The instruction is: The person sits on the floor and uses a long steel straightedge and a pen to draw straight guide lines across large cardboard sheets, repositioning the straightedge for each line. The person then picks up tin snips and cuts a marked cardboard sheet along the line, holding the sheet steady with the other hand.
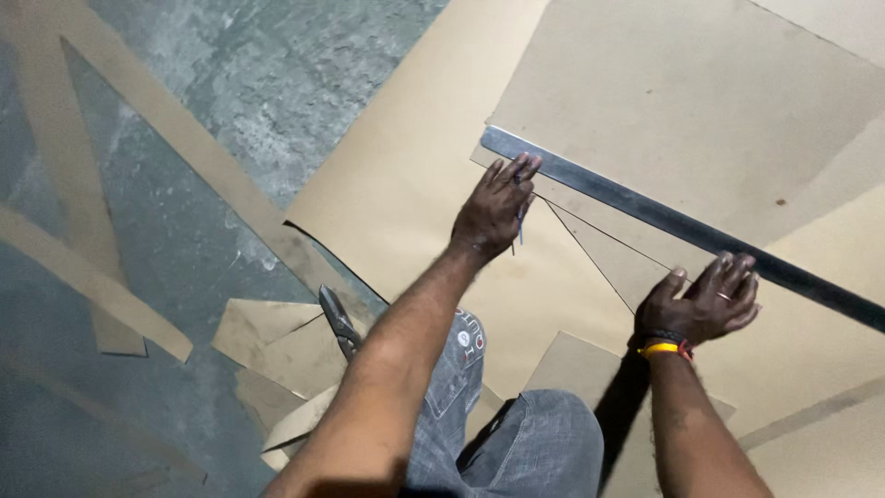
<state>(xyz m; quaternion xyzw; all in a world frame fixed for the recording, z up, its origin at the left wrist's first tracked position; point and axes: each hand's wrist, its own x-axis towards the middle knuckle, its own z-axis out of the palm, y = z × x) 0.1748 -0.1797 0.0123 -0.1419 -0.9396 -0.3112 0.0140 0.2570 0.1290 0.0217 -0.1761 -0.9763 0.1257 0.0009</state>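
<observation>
Seen from above, a person kneels on large brown cardboard sheets [415,184] spread over a grey concrete floor [258,83]. The left hand [493,210] pinches a pen [521,219] beside a long steel ruler [682,226]. The right hand [708,300] lies flat with fingers spread, pressing the ruler down. Metal snips [338,320] lie near the knee among 2 or more offcuts.

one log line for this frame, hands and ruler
left hand: pen, on metal ruler end | right hand: flat on ruler | base: brown card sheet
</observation>
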